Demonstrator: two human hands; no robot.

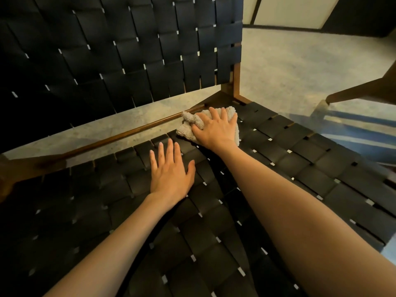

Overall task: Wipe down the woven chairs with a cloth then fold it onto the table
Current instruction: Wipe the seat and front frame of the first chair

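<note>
A chair of black woven straps on a brown wooden frame fills the view, its seat (300, 159) below and its backrest (128, 50) above. A crumpled beige cloth (186, 131) lies at the back right corner of the seat, against the wooden rear rail (120, 136). My right hand (214, 127) presses flat on the cloth, fingers spread toward the corner. My left hand (170, 170) rests flat on the bare seat straps just left of and nearer than the cloth, fingers straight, holding nothing.
Grey speckled floor (300, 67) shows behind and right of the chair. A brown wooden leg (360, 91) of other furniture crosses at the right edge. Below it lies a blue-and-white striped surface (353, 129).
</note>
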